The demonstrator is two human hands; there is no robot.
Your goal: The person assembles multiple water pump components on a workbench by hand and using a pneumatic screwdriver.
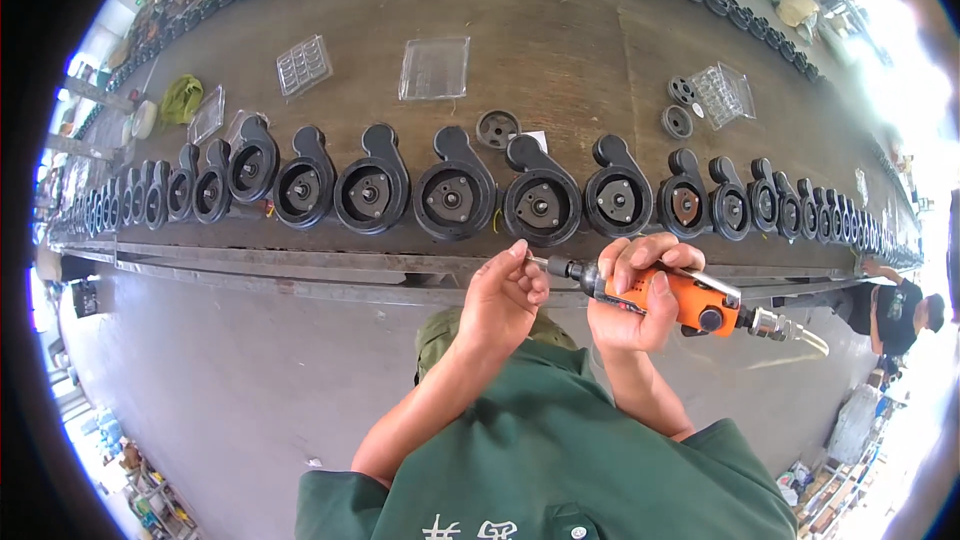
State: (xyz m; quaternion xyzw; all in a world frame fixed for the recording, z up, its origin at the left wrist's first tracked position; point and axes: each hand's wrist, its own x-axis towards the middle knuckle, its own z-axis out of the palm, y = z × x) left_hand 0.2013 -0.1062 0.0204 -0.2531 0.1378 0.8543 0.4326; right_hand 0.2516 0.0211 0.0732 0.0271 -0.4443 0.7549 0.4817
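Person gripping an orange driver (700,305) in front of a bench (540,40) lined with black housings (540,202).
The right hand (640,290) is wrapped around the driver, which lies nearly level just in front of the bench edge; the left hand (500,300) pinches the bit (537,259) at its tip, though whether the fingers also hold something small cannot be told.

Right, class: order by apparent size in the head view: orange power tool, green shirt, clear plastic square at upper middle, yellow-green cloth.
Green shirt
Orange power tool
Clear plastic square
Yellow-green cloth

Nearness may enlarge the first two.
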